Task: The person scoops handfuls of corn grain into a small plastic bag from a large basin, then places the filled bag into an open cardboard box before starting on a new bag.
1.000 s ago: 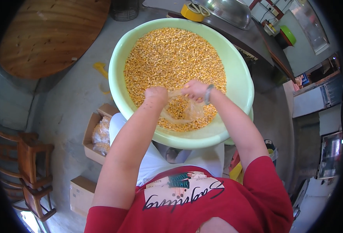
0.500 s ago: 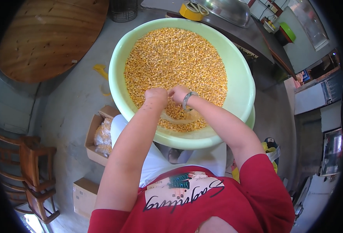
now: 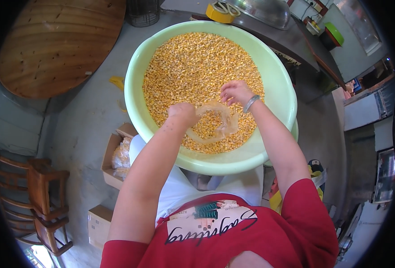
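A large pale-green tub (image 3: 281, 96) holds a broad layer of yellow corn kernels (image 3: 197, 62). In its near half lies a clear plastic bag (image 3: 230, 125), its mouth spread wide, with kernels showing inside the ring of film. My left hand (image 3: 182, 113) is closed on the bag's left edge. To the right of the bag, just over the kernels, is my right hand (image 3: 237, 93), its fingers apart and loosely bent, with nothing seen in them. A bracelet circles the right wrist.
On the floor left of my legs, an open cardboard box (image 3: 112, 154) holds filled clear bags, near another carton (image 3: 100, 225). Wooden chairs (image 3: 43, 192) and a round wooden tabletop (image 3: 59, 44) stand left. A roll of yellow tape (image 3: 219, 13) rests on the dark counter behind the tub.
My right hand has let go of the bag and moved right and away from my left hand. The bag's mouth is now spread wider. My left hand stays at the bag's edge.
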`<state>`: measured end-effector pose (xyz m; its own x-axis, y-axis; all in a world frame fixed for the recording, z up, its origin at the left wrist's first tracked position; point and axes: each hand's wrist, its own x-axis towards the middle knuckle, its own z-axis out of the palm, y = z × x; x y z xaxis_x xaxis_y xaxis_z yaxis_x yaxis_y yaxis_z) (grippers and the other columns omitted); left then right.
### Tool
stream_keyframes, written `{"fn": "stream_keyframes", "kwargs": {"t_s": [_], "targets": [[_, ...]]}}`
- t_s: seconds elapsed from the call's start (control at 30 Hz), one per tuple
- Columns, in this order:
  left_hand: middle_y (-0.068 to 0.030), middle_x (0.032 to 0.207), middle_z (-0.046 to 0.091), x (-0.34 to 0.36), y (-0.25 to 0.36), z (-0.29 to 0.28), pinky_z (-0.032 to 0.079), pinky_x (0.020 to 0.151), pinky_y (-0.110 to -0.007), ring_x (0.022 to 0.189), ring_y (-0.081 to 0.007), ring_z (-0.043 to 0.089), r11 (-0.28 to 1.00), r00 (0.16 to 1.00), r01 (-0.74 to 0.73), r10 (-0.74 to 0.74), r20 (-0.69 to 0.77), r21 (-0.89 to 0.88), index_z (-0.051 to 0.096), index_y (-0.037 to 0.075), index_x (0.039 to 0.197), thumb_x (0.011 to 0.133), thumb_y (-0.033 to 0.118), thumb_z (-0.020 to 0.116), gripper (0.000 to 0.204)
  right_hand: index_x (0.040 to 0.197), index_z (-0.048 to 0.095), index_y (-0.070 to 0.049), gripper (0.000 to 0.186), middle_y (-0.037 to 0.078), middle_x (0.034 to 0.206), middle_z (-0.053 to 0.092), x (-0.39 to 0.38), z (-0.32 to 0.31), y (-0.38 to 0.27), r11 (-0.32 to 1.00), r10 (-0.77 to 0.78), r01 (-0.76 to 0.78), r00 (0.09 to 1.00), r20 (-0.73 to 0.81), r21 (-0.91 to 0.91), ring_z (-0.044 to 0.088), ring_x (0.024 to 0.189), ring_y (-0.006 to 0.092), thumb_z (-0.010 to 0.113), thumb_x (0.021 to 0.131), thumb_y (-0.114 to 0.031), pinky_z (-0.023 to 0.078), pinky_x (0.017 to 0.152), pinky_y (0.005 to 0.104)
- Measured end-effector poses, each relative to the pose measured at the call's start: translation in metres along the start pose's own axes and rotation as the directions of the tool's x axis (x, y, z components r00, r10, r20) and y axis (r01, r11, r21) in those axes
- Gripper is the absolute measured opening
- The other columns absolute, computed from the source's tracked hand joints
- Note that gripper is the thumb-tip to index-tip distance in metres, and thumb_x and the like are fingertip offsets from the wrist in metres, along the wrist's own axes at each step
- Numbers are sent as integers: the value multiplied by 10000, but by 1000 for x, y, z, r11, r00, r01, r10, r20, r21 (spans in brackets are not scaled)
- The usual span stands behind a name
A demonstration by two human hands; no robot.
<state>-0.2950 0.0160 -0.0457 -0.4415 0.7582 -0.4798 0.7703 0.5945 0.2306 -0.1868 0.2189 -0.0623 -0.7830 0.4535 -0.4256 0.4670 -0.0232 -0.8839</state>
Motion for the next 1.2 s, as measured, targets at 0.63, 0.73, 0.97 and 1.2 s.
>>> {"fn": "stream_keyframes", "kwargs": {"t_s": [0.63,0.73,0.97,1.2], "targets": [[-97,952,640,10,-2,8,490,758,-349,898,-240,617,998,999,-48,48,0,-48,643,76,954,773,242,561,258,943,596,-109,287,74,764,608,54,-6,180,363,536,-24,823,187,-932,557,646,200,592,756,-327,468,574,302],[-83,969,640,4,-3,3,489,763,-333,919,-223,614,999,1000,-25,25,1,-37,644,93,970,786,197,550,231,845,615,-81,308,82,692,593,-1,14,91,624,530,-241,830,175,-744,524,555,173,621,752,-374,442,502,299],[-81,989,640,6,0,4,491,767,-325,935,-217,613,999,999,-36,36,-10,1,646,97,975,798,188,541,225,722,557,-69,238,-35,471,395,0,-14,42,880,345,-338,938,-41,-334,350,369,81,570,837,-276,274,330,250],[-74,986,641,5,-2,3,492,766,-321,931,-211,614,1000,999,-23,22,-27,-19,646,104,980,788,180,560,223,679,558,-73,288,-54,481,391,-30,48,-39,927,319,-231,899,301,-294,290,355,41,540,861,-295,209,327,211]]}}
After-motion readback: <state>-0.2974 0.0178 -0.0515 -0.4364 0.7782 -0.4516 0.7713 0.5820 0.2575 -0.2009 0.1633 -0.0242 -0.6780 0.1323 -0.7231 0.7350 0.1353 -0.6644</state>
